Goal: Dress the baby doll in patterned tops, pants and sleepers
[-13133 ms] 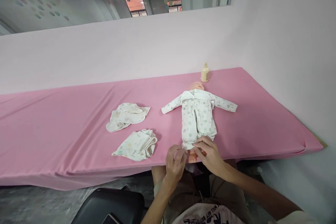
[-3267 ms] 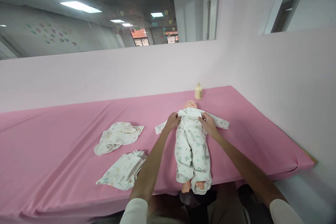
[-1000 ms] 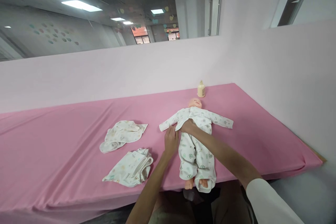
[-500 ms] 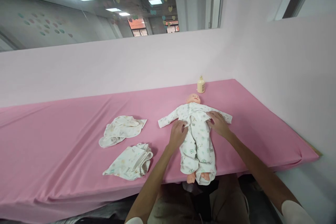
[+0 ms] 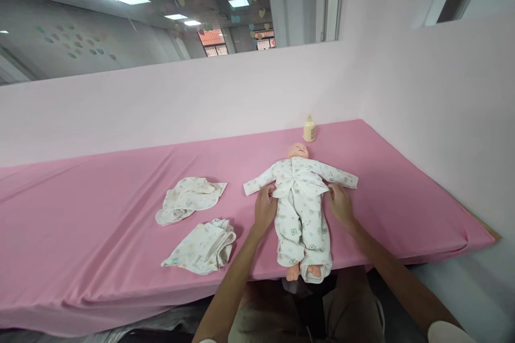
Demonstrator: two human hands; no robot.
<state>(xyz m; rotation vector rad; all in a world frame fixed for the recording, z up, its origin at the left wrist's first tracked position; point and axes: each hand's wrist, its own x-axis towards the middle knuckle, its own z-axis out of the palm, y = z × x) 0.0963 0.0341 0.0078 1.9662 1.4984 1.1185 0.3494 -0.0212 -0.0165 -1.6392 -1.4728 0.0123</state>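
A baby doll [image 5: 298,150] lies on its back on the pink-covered table, its head toward the wall and its feet at the near edge. It wears a white printed jacket [image 5: 295,171] with the sleeves spread out, and matching trousers [image 5: 304,222]. My left hand [image 5: 265,206] pinches the jacket's lower hem on the left side. On the opposite side, my right hand [image 5: 340,202] has its fingers closed on the other hem corner. The hem lies spread over the top of the trousers.
Two crumpled printed cloths, a farther one [image 5: 191,198] and a nearer one [image 5: 203,246], lie left of the doll. A pale yellow pump bottle [image 5: 309,129] stands behind the doll's head. The pink sheet [image 5: 100,214] covers the table up to the wall.
Both hands have moved outward from the jacket's front to its two side corners. The hem is now spread wider and flatter over the trousers' waist.
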